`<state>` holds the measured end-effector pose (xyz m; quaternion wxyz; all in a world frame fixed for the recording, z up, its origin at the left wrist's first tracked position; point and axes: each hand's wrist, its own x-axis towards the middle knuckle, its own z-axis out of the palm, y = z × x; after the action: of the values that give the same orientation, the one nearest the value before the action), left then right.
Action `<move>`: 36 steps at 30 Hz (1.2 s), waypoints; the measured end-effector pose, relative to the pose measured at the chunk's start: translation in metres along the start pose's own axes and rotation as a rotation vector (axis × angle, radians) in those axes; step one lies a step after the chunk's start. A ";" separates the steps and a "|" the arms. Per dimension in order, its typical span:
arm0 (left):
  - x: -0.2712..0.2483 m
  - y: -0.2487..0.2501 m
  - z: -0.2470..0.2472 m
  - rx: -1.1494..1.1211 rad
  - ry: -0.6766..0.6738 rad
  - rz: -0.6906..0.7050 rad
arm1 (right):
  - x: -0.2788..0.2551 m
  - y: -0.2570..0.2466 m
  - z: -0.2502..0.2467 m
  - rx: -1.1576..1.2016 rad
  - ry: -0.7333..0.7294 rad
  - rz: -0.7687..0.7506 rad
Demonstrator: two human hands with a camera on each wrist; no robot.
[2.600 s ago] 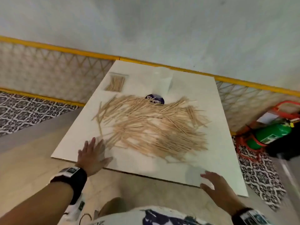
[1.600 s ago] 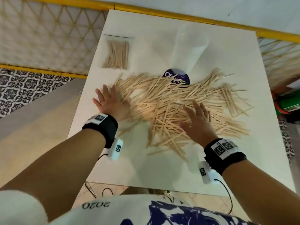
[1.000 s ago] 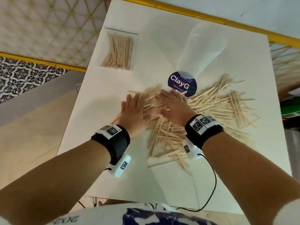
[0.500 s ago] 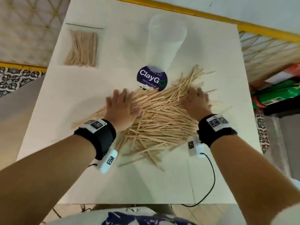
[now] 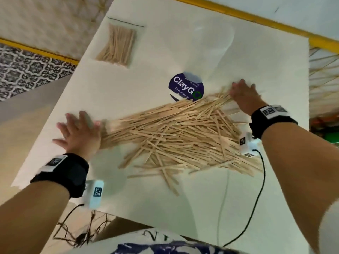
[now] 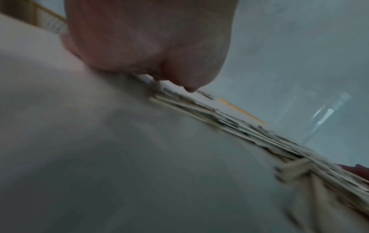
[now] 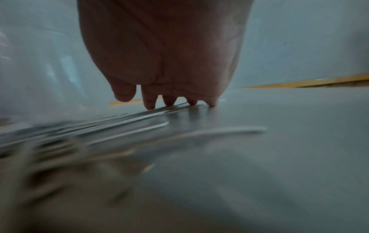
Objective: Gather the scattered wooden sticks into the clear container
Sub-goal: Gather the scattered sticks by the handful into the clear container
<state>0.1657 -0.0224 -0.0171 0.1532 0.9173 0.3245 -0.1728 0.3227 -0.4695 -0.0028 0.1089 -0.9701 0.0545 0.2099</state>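
Observation:
A wide pile of thin wooden sticks [image 5: 176,136] lies across the middle of the white table [image 5: 139,202]. My left hand [image 5: 78,132] lies flat with fingers spread at the pile's left end, touching the stick ends [image 6: 179,104]. My right hand [image 5: 242,94] presses with straight fingers on the pile's far right end, the fingertips [image 7: 149,105] down on the sticks [image 7: 111,124]. The clear container [image 5: 203,52] stands behind the pile, its base over a round purple ClayGo sticker [image 5: 186,86]. Both wrist views are blurred.
A clear zip bag of more sticks [image 5: 117,45] lies at the table's far left corner. A yellow-edged lattice barrier [image 5: 256,21] runs behind the table. A black cable [image 5: 256,198] trails from my right wrist over the near table edge.
Both hands have moved apart to the two ends of the pile, left hand leftward, right hand farther right and back. The sticks now lie in a tighter, more aligned heap.

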 end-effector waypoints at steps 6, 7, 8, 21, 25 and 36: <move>-0.035 0.045 0.022 -0.173 -0.080 0.140 | -0.057 -0.052 0.049 -0.067 -0.040 -0.170; -0.040 0.056 0.024 -0.194 -0.106 0.162 | -0.067 -0.064 0.055 0.019 -0.038 -0.131; -0.047 0.064 0.026 -0.210 -0.136 0.193 | -0.075 -0.074 0.062 0.106 -0.042 -0.110; 0.001 0.099 0.013 -0.018 -0.105 0.436 | -0.118 0.038 0.068 0.001 0.005 0.316; -0.019 0.118 0.028 -0.009 -0.113 0.647 | -0.128 -0.017 0.089 0.229 0.009 0.239; -0.074 0.032 0.035 0.494 -0.266 1.263 | -0.245 -0.084 0.128 -0.197 -0.174 -0.296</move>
<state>0.1250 -0.0994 -0.0121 0.0493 0.9096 -0.3422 -0.2303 0.0632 -0.3433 0.0017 0.0471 -0.9517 -0.1192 0.2790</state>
